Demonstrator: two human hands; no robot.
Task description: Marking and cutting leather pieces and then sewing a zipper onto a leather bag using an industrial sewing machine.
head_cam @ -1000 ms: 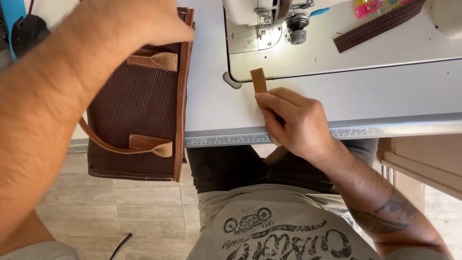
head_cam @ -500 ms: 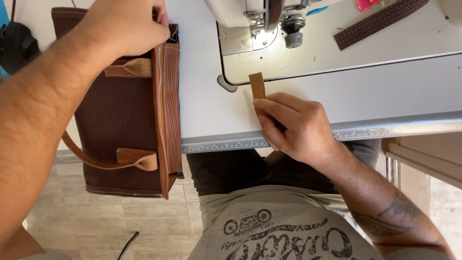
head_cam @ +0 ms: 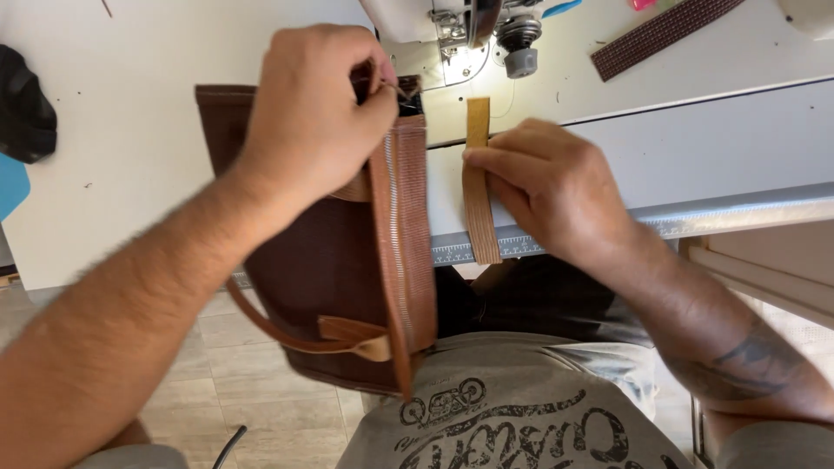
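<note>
My left hand (head_cam: pixel 317 113) grips the far top corner of a dark brown woven bag (head_cam: pixel 326 269), pinching it near the end of its zipper (head_cam: pixel 395 234). The bag hangs over the table's front edge, and a tan handle (head_cam: pixel 304 334) loops at its near side. My right hand (head_cam: pixel 547 187) pinches a narrow tan strap (head_cam: pixel 478 187) that lies on the white table (head_cam: pixel 130 156) just right of the bag. The strap's far end points at the sewing machine (head_cam: pixel 469 26), and its near end hangs past the table edge.
A dark brown woven strip (head_cam: pixel 665 36) lies at the far right of the table. A black object (head_cam: pixel 26 104) and a blue one (head_cam: pixel 10 187) sit at the left edge. A ruler strip (head_cam: pixel 521 245) runs along the table front. Tiled floor shows below.
My left hand has pulled the bag to the right, so it now sits next to the strap. My right hand has kept hold of the strap and shifted slightly.
</note>
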